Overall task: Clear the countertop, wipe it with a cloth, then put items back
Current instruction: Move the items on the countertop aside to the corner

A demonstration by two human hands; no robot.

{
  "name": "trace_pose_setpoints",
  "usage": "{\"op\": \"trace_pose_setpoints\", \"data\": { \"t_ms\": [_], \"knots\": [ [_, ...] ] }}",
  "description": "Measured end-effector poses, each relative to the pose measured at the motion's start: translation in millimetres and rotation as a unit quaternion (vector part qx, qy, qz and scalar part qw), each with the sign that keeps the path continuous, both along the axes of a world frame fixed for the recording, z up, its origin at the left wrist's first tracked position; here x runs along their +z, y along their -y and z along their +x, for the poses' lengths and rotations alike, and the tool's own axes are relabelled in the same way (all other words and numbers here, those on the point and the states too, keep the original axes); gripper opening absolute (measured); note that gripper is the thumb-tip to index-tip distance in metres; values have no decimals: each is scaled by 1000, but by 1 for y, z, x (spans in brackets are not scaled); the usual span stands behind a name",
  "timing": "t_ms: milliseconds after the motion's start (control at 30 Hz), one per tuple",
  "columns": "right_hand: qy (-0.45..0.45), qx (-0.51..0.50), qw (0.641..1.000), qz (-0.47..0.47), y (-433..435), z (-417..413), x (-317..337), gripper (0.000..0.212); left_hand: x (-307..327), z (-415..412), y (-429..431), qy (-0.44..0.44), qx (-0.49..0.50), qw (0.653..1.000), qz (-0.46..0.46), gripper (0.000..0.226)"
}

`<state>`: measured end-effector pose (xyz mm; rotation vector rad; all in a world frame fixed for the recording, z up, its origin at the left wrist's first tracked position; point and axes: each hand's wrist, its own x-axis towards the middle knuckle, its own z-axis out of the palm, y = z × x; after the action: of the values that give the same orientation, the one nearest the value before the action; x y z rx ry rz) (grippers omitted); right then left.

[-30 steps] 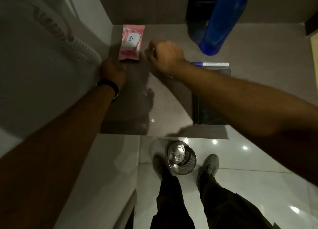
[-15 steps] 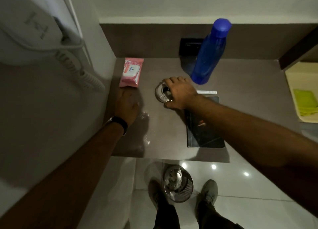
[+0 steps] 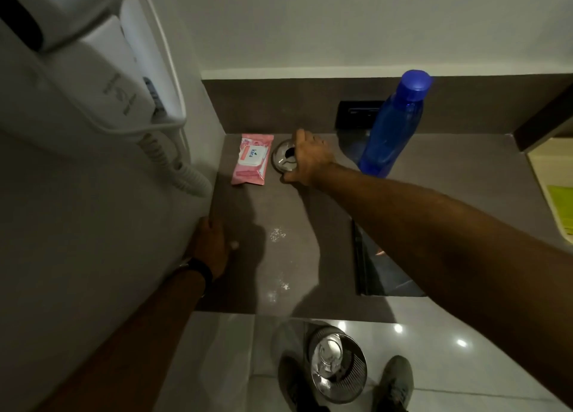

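Note:
A dark grey countertop holds a pink wipes pack at the back left. Right beside the pack lies a round metal dish, and my right hand is closed on its right edge. A tall blue bottle stands upright at the back right. A dark flat tablet-like slab lies at the front right, partly hidden by my right forearm. My left hand rests flat on the counter's left edge, holding nothing. White crumbs are scattered mid-counter.
A white wall hairdryer with a coiled cord hangs at the left. A black wall socket sits behind the bottle. A yellow-green cloth lies on a pale surface at the far right. A metal bin stands on the floor below.
My right hand has slid the metal dish back and left, up against the wipes pack. My left hand has drawn back toward the counter's front left edge. The camera tilted up.

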<state>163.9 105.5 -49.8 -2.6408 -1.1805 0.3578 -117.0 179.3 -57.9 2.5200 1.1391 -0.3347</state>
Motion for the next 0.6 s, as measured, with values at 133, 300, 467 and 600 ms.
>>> {"op": "trace_pose_setpoints", "data": {
  "t_ms": [133,300,467,600],
  "knots": [
    [-14,-25,1000,-2,-22,10,0,113,-13,-4,-4,-59,-49,995,-55,76],
    [-60,-48,997,25,-29,19,-10,103,-17,-5,-13,-62,-60,993,-82,94],
    [-106,-49,991,64,-25,13,-12,110,-22,-4,-16,-57,-54,993,-92,91],
    [-139,-91,968,187,10,-21,-4,121,-22,-1,-19,-69,-60,991,-95,88]
  ]
}}
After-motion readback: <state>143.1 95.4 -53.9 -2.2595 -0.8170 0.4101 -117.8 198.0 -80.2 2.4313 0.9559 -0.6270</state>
